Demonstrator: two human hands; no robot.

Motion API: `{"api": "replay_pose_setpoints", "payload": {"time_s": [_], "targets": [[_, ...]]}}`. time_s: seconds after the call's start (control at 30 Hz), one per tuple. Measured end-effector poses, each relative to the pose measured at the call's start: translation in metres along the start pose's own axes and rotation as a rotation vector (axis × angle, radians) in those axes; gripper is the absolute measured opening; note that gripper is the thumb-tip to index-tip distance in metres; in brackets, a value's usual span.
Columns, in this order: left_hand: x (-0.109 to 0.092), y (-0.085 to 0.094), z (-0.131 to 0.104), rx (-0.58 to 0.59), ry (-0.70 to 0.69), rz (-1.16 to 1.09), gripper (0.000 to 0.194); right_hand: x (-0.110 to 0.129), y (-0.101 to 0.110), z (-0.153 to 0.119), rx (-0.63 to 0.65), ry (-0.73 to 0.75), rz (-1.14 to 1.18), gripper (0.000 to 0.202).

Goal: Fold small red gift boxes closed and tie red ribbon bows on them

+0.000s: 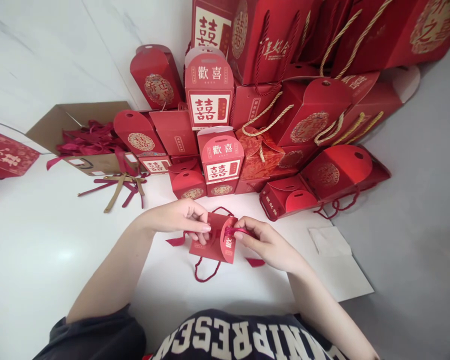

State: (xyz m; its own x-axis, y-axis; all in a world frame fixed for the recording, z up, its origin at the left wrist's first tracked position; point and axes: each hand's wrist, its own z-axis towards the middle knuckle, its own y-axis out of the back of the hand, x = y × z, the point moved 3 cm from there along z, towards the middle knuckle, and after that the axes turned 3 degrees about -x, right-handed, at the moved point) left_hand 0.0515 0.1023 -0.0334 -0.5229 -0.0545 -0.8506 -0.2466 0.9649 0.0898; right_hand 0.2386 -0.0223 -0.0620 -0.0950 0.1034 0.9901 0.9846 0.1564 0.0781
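Note:
A small red gift box [206, 248] with printed gold characters lies in front of me, its rounded flaps folded over on top. Dark red cord handles [206, 277] stick out from its near and far sides. Through the flaps runs a dark red ribbon [229, 231]. My right hand [264, 242] pinches this ribbon at the box's right side, and one tail hangs below that hand. Over the left part of the box, my left hand [189, 220] is closed on the ribbon, whose other tail comes out beneath it to the left. Its fingertips partly hide the ribbon.
Red gift boxes [221, 155] with gold emblems and rope handles are stacked at the back, from centre to right. A cardboard box [93, 162] of ribbons stands at the left, loose ribbons [125, 187] before it. White paper [330, 240] lies at the right.

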Motion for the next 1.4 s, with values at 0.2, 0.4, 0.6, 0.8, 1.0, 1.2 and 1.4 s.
{"api": "replay_pose_setpoints", "payload": {"time_s": [0.2,0.4,0.6,0.8,1.0,1.2,1.4], "targets": [[0.003,0.016,-0.013,0.077,0.042,0.078,0.028,-0.011,0.002,0.002,0.025,-0.038,-0.017,0.033],[0.016,0.023,-0.005,0.188,0.035,0.101,0.026,-0.026,0.007,0.003,0.127,-0.174,0.046,0.038],[0.020,0.043,-0.023,0.091,0.117,0.191,0.031,-0.015,0.028,-0.006,0.049,-0.178,0.027,0.037],[0.006,0.053,-0.047,0.007,-0.135,0.227,0.028,0.022,0.058,-0.022,-0.182,-0.095,-0.292,0.027],[-0.020,0.042,-0.048,-0.058,-0.408,0.279,0.021,0.059,0.074,-0.024,-0.420,0.093,-0.548,0.018],[-0.038,0.032,-0.045,-0.053,-0.511,0.214,0.014,0.091,0.073,-0.014,-0.636,0.290,-0.279,0.015],[-0.058,0.025,-0.049,-0.430,-0.561,-0.064,0.027,0.107,0.061,0.012,-0.636,0.469,0.054,0.011]]}}
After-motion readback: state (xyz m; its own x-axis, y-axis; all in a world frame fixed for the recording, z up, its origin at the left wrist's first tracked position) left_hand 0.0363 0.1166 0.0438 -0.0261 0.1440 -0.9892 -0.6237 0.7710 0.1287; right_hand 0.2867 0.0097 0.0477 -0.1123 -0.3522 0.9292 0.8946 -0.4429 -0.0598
